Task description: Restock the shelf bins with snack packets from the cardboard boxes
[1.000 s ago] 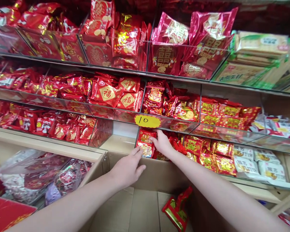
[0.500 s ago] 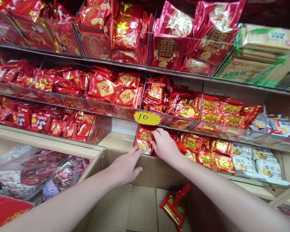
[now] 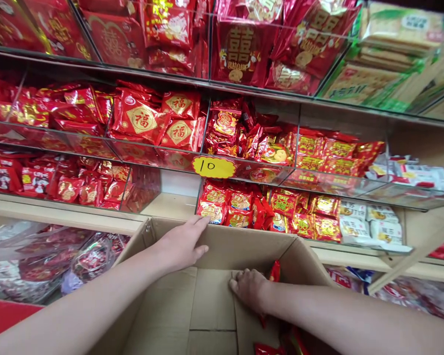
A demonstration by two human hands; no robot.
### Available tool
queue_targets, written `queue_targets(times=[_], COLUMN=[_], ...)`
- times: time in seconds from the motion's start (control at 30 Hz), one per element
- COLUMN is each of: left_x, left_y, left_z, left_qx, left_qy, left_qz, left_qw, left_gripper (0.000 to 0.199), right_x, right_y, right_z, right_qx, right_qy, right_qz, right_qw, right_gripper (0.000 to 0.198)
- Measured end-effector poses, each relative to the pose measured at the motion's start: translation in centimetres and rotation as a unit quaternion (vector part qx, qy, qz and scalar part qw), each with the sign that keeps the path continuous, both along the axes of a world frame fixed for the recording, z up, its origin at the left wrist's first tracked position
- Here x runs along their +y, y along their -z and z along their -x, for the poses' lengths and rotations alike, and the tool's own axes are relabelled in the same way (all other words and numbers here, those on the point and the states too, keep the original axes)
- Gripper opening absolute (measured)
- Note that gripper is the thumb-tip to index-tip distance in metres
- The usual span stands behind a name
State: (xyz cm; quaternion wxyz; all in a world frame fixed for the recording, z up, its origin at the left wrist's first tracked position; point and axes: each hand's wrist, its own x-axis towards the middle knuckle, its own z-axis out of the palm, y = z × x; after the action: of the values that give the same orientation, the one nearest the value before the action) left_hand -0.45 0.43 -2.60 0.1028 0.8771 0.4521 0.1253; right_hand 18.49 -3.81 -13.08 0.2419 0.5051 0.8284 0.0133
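My left hand (image 3: 185, 244) rests over the far rim of a cardboard box (image 3: 225, 240), palm down and fingers stretched out. Its fingertips touch or nearly touch a red-and-gold snack packet (image 3: 211, 213) at the left front of the lower shelf tray. Inside the box, my right hand (image 3: 249, 288) reaches down with its fingers curled over a red snack packet (image 3: 262, 321), mostly hidden beneath it. Another red packet (image 3: 276, 271) pokes up behind the wrist, and more red packets (image 3: 267, 348) lie at the box's lower edge.
Clear-fronted shelf bins hold rows of red packets (image 3: 142, 118). A yellow tag (image 3: 213, 166) reading 10 hangs above the lower tray. White packets (image 3: 355, 227) sit at its right, green-wrapped biscuits (image 3: 377, 74) on top. Bagged goods (image 3: 25, 261) lie left of the box.
My right hand has left the packets in the lower tray and moved down into the box. My left hand stays by the tray's front edge. The view has shifted slightly.
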Motion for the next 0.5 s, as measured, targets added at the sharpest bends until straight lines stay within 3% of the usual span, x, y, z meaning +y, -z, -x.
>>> queue_targets(times=[0.2, 0.37, 0.5], left_x=[0.2, 0.2, -0.5], left_y=[-0.1, -0.1, -1.0], left_z=[0.1, 0.3, -0.1], left_qx=[0.004, -0.022, -0.092], left_qy=[0.005, 0.013, 0.028], left_qz=[0.005, 0.009, 0.006], left_qw=[1.000, 1.000, 0.995], left_gripper=[0.063, 0.064, 0.052], right_x=[-0.2, 0.1, 0.9], right_y=[0.6, 1.0, -2.2], right_z=[0.2, 0.5, 0.5], right_qx=[0.051, 0.099, 0.152], right_qy=[0.010, 0.027, -0.014], right_qz=[-0.027, -0.031, 0.037], right_qw=[0.998, 0.994, 0.988], right_gripper=[0.038, 0.016, 0.034])
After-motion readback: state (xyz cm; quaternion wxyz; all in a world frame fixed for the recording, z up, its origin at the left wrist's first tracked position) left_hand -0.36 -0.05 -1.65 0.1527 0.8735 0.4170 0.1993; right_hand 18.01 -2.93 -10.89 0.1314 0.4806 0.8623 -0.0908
